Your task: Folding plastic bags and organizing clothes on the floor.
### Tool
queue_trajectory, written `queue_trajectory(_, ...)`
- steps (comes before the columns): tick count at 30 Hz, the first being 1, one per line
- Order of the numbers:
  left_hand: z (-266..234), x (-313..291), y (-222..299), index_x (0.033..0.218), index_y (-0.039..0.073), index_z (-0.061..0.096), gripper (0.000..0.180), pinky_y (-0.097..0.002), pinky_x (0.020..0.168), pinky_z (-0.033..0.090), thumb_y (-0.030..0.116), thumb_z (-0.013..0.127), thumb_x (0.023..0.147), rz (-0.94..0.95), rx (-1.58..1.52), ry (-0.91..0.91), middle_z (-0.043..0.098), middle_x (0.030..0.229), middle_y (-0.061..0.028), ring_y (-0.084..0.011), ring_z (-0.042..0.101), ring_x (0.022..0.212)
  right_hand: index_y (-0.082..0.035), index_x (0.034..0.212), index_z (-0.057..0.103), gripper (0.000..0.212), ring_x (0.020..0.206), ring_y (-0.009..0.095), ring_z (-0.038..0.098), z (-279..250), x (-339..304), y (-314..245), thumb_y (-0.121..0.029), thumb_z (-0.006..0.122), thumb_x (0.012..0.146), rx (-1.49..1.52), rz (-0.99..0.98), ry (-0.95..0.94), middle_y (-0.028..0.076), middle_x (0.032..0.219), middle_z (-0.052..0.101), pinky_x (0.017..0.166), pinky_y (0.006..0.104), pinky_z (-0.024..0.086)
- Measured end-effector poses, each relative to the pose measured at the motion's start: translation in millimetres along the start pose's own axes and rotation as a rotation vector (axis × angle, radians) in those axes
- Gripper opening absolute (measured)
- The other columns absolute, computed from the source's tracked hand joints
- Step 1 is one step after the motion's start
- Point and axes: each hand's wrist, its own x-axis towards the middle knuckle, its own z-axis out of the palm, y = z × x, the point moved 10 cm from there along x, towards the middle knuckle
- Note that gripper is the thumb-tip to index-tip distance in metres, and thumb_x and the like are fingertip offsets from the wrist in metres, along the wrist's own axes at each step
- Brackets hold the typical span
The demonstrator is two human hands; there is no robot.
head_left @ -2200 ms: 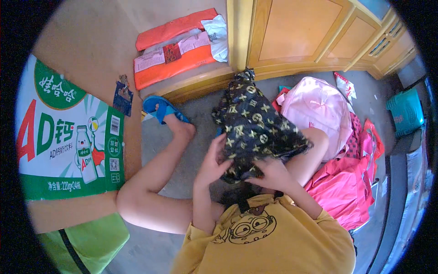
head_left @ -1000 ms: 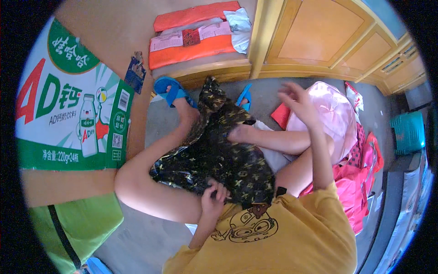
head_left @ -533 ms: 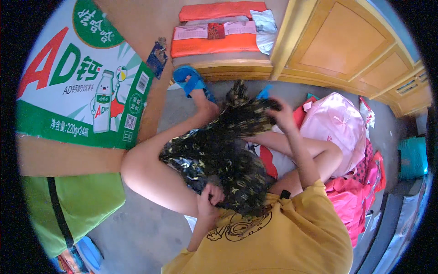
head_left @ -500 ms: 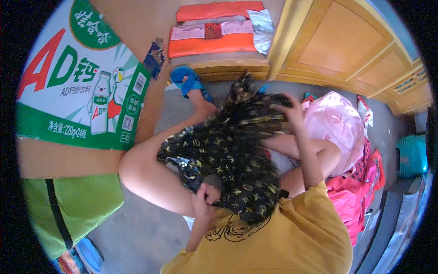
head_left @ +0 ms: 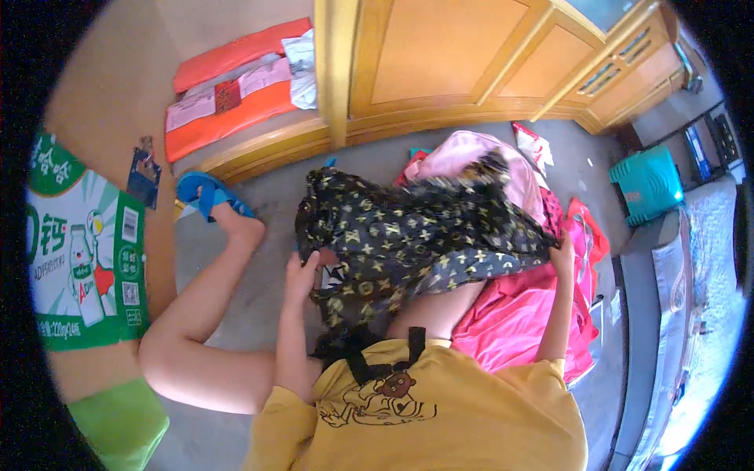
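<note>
A black cloth with a gold print (head_left: 408, 228), perhaps a garment, stretches between my two hands above my lap. My left hand (head_left: 301, 276) is closed on its left edge, near an opening with something pale inside. At the far right end, my right hand (head_left: 562, 257) grips a corner of the same cloth. The far edge is blurred by motion. Black straps (head_left: 377, 357) hang at the near side, against my yellow shirt; I cannot tell whether they belong to the cloth.
Beyond the cloth lies a pale pink backpack (head_left: 522, 169), partly covered. Bright pink fabric (head_left: 526, 326) is spread on the floor at the right. A teal plastic box (head_left: 648, 184) stands farther right. Wooden cabinets (head_left: 448, 55) line the back; a printed carton (head_left: 86, 259) stands left.
The view has turned right. The bunched cloth is now spread wide: my left hand has shifted to its left edge, and my right hand has come down to its right end.
</note>
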Motion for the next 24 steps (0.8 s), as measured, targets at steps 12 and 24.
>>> queue_trajectory(12,1,-13,35,0.083,-0.001,0.042,0.033,-0.0382,0.058,0.038,0.03,0.046,0.071,0.255,0.9,0.063,0.051,0.073,-0.0207,-0.0352,0.048,0.067,0.007,0.089,0.046,0.069,0.081,0.026,0.048,144,88,-214,-0.049,0.06,0.05,-0.2,-0.389,-0.428,0.021,0.085,0.049,0.069,0.0322,0.037)
queue_trajectory(24,-92,3,57,0.073,-0.007,0.046,0.028,-0.0304,0.053,0.036,0.019,0.039,0.078,0.414,0.368,0.533,0.049,0.06,-0.0133,-0.0192,0.046,0.056,0.002,0.074,0.053,0.019,0.053,0.01,0.045,136,71,-161,-0.015,0.056,0.065,0.868,0.069,-0.263,0.005,0.061,0.052,0.05,0.0219,0.037)
